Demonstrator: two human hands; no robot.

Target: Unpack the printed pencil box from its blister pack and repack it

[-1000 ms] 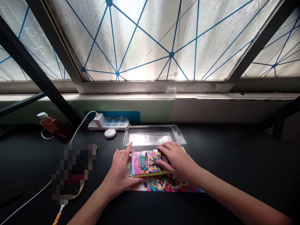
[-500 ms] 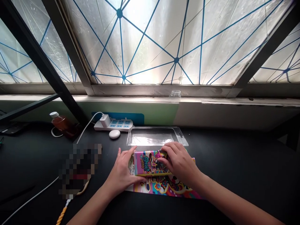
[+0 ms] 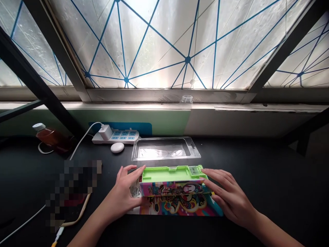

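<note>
Head view, and from where I stand the pencil case (image 3: 164, 175) lies open between both hands on a colourful printed sheet (image 3: 180, 206), green inside showing, its patterned lid (image 3: 174, 188) raised along the near side. The left hand (image 3: 119, 195) spreads wide around the left end. The right hand's (image 3: 230, 199) fingers touch the right end; whether they pinch it, I can't tell. A clear plastic tray (image 3: 134, 154) sits just behind.

The left hand (image 3: 122, 192) partly hides the printed sheet (image 3: 180, 206); pixelation masks a dark object (image 3: 74, 195).
</note>
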